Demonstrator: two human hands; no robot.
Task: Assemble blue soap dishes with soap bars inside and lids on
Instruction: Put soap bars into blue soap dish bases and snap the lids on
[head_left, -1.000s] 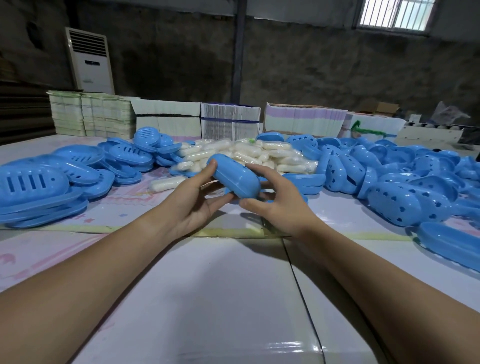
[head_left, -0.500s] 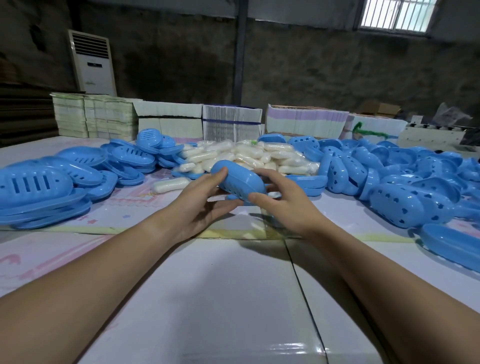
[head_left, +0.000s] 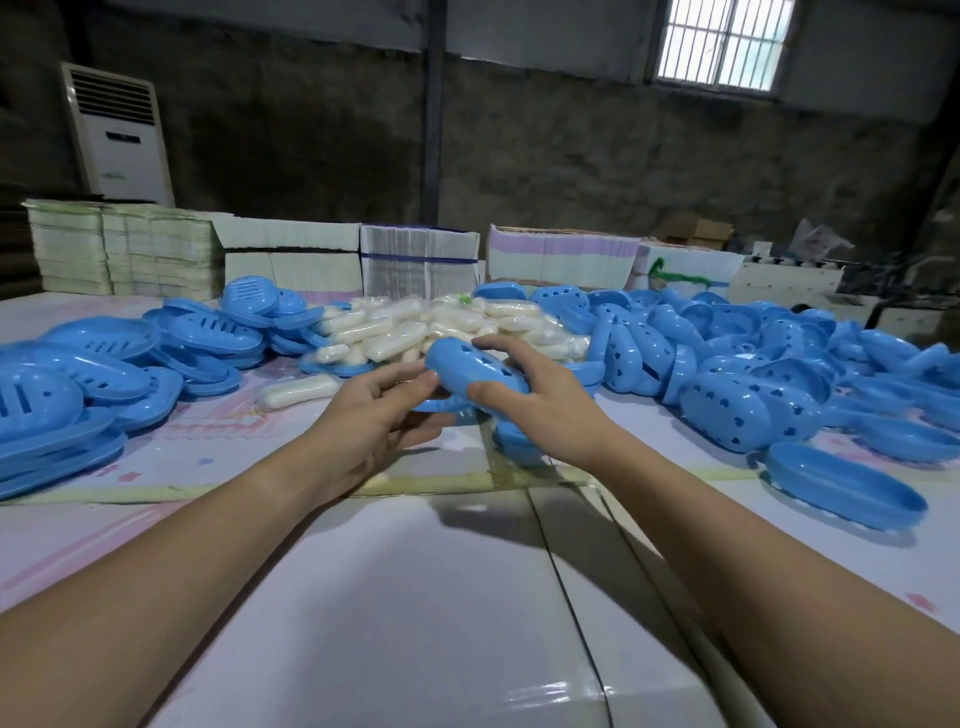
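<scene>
Blue soap dish (head_left: 470, 366): oval, glossy plastic, domed lid with small heart-shaped cut-outs, lid seated on a flanged base; tilted, raised just above the tabletop (head_left: 415, 597). Left hand (head_left: 374, 415) pinched its near-left end between thumb and fingertips; right hand (head_left: 540, 402) curled over its right end, so both grips were clenched on the dish. Beyond the grip: heap of wrapped white soap bars (head_left: 447, 327). Right of it: perforated lids (head_left: 737, 384). Left: slotted trays (head_left: 83, 374).

hands: two, left hand (head_left: 371, 415) and right hand (head_left: 545, 410) | held blue soap dish (head_left: 467, 364): one | loose soap bar (head_left: 298, 391): one | soap bar heap (head_left: 441, 325): one, too many to count | blue dish piles: left pile (head_left: 104, 364), right pile (head_left: 753, 364) | air conditioner (head_left: 117, 135): one | window (head_left: 722, 41): one
</scene>
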